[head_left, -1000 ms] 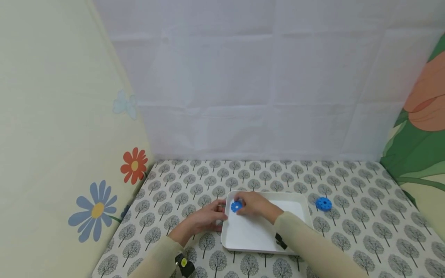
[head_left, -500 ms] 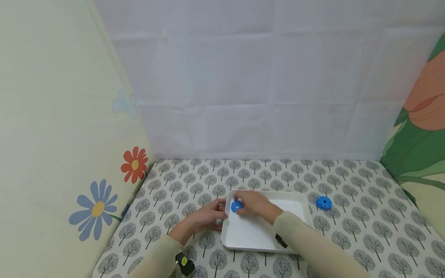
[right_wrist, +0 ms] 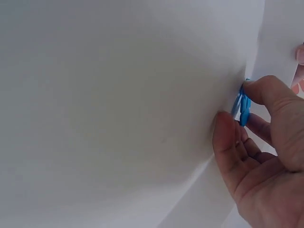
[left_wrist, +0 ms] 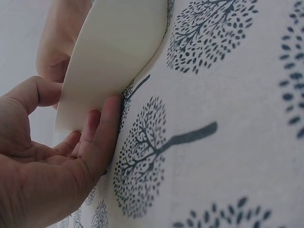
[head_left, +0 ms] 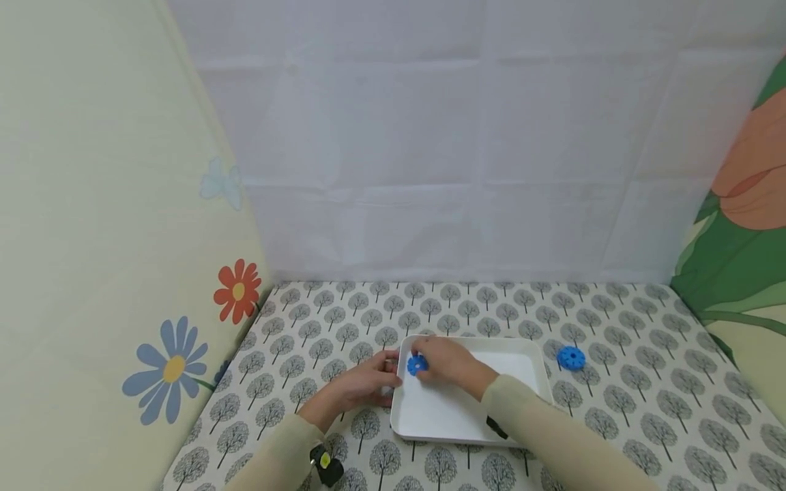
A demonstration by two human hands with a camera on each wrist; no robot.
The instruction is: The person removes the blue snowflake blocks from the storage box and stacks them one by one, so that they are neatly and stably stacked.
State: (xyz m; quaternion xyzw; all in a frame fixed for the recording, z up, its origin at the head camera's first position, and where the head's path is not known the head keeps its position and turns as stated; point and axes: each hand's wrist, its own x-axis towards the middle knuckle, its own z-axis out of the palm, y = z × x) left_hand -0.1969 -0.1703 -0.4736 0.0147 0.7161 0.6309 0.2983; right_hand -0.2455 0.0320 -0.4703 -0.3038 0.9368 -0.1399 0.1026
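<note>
In the head view my right hand (head_left: 447,365) is over the far left corner of a white tray (head_left: 457,416). Its thumb and fingers pinch a blue notched plastic disc (head_left: 417,364) with a hole in its centre. The right wrist view has this disc (right_wrist: 245,107) standing edge-on to the camera, just above the tray floor. Against the tray's left wall is my left hand (head_left: 364,383). Seen from the left wrist, the left thumb lies over the rim of the tray (left_wrist: 102,61) and the fingers press its outer wall, gripping it from both sides.
To the right of the tray, more blue notched discs (head_left: 572,359) lie on the tree-patterned tablecloth (head_left: 614,409), apparently stacked. A white sheet (head_left: 393,136) hangs behind the table. A flower-painted panel (head_left: 123,239) stands on the left side.
The right hand and its blue disc have shifted very slightly left within the tray. The left hand, the tray and the discs on the cloth stay in place.
</note>
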